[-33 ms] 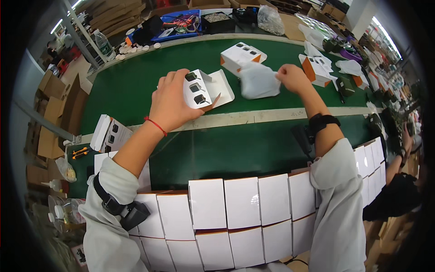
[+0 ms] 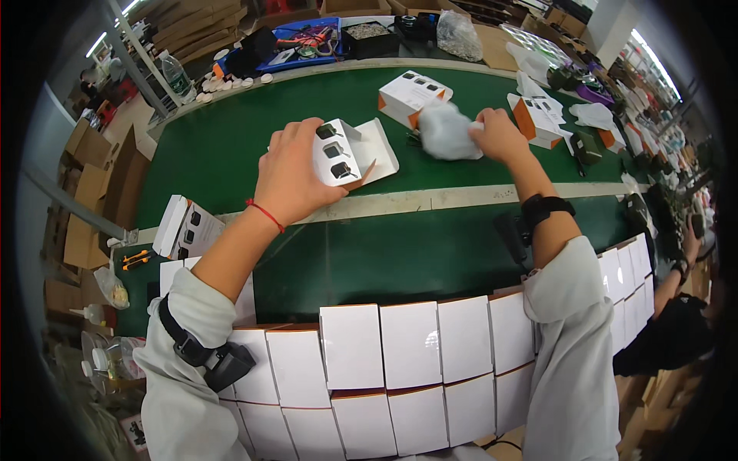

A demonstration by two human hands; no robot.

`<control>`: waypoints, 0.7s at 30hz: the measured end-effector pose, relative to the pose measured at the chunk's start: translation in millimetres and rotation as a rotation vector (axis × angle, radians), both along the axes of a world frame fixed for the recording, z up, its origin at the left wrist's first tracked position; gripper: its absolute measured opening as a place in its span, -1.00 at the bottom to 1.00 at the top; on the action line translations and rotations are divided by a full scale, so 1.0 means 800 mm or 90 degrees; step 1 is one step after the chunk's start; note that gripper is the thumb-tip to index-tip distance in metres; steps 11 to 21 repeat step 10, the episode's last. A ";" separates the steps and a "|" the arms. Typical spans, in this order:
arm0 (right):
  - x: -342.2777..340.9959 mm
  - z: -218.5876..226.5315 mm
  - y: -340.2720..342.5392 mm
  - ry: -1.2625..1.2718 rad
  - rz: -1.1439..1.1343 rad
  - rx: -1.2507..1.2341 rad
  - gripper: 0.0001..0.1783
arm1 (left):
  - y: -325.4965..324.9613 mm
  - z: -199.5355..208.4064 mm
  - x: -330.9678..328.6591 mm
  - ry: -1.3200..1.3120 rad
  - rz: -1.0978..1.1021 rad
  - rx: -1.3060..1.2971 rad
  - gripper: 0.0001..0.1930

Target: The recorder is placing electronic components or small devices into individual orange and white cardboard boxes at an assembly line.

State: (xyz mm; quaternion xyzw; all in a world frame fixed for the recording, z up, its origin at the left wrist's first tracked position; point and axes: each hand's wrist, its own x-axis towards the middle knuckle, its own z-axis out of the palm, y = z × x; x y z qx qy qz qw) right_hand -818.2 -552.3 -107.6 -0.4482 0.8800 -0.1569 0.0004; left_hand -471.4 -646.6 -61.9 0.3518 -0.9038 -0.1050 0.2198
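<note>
My left hand [image 2: 292, 165] is wrapped round a white and orange carton [image 2: 335, 152] with pictures of small devices on one face. The carton's end flap [image 2: 378, 147] stands out to the right, open. Out to the right, the fingertips of my right hand [image 2: 500, 137] pinch a whitish plastic bag [image 2: 448, 133], blurred by motion; its contents cannot be made out. A small dark thing [image 2: 414, 138] shows at the bag's left edge. Just behind the bag sits another white and orange carton [image 2: 411, 96] on the green table [image 2: 231, 146].
Rows of white cartons [image 2: 415, 346] line the near side, below my forearms. Opened cartons [image 2: 534, 119] and a dark green device [image 2: 586, 146] lie at right. An orange cutter [image 2: 137, 260] and a printed carton [image 2: 188, 229] are at left. A co-worker's arm [image 2: 669, 284] shows far right.
The plastic bag has shifted slightly right and looks more bunched up. A dark thing now shows at its left edge. My left hand and its carton are nearly unmoved.
</note>
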 end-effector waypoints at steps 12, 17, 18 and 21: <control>0.027 -0.026 -0.012 0.315 0.022 0.088 -0.49 | 0.011 0.000 -0.008 -0.036 -0.061 0.036 -0.01; 0.027 -0.026 -0.012 0.315 0.022 0.088 -0.49 | 0.011 0.000 -0.008 -0.036 -0.061 0.036 -0.01; 0.027 -0.026 -0.012 0.315 0.022 0.088 -0.49 | 0.011 0.000 -0.008 -0.036 -0.061 0.036 -0.01; 0.027 -0.026 -0.012 0.315 0.022 0.088 -0.49 | 0.011 0.000 -0.008 -0.036 -0.061 0.036 -0.01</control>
